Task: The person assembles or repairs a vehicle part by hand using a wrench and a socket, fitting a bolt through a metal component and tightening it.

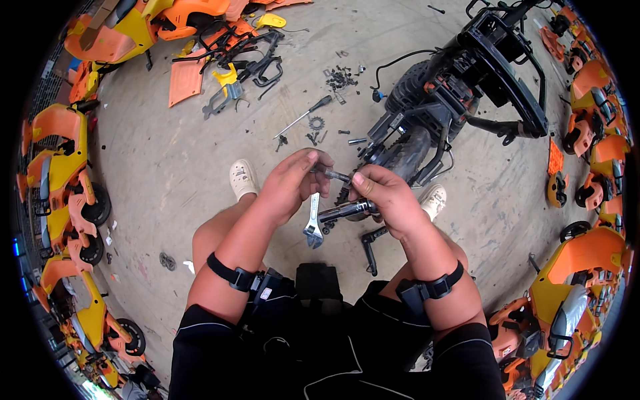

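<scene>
My left hand (297,180) is closed on a silver adjustable wrench (313,227), which hangs head down, and on one end of a short dark metal rod (335,175). My right hand (383,200) pinches the rod's other end with thumb and finger, and also grips a chrome, cylindrical tool (339,213) lying crosswise below it. Just beyond my hands stands a partly stripped black two-wheeled vehicle frame (470,63), its wheel (407,157) near my right hand. What exactly the rod is, I cannot tell.
Orange and yellow scooters line the left (57,137) and right (560,287). Loose panels (187,80), black brackets, small fasteners (340,79), a screwdriver (300,119) and a toothed ring (317,123) lie on the concrete floor (147,200) ahead. A black angled part (370,253) sits below my right hand.
</scene>
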{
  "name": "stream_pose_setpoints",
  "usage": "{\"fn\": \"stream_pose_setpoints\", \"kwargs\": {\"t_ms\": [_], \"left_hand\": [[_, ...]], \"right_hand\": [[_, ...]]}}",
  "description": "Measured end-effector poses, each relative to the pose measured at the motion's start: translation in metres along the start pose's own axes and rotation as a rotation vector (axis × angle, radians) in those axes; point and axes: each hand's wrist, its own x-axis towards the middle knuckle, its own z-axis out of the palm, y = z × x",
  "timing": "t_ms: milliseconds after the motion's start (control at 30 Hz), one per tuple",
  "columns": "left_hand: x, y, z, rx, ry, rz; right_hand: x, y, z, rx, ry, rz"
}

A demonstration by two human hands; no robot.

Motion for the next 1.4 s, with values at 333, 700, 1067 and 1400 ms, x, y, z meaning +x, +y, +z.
{"fn": "stream_pose_setpoints", "kwargs": {"t_ms": [333, 700, 1067, 1400], "left_hand": [[-0.021, 0.002, 0.016, 0.315, -0.191, 0.322], [-0.031, 0.015, 0.02, 0.601, -0.104, 0.62], [-0.036, 0.02, 0.012, 0.536, 0.078, 0.366], [-0.032, 0.019, 0.005, 0.255, 0.014, 0.357]], "right_hand": [[-0.009, 0.016, -0.011, 0.343, -0.283, -0.026], [0.004, 0.014, 0.017, 0.375, -0.177, 0.029], [0.003, 0.011, 0.024, 0.38, -0.143, 0.05], [-0.001, 0.006, 0.026, 0.195, -0.198, -0.135]]}}
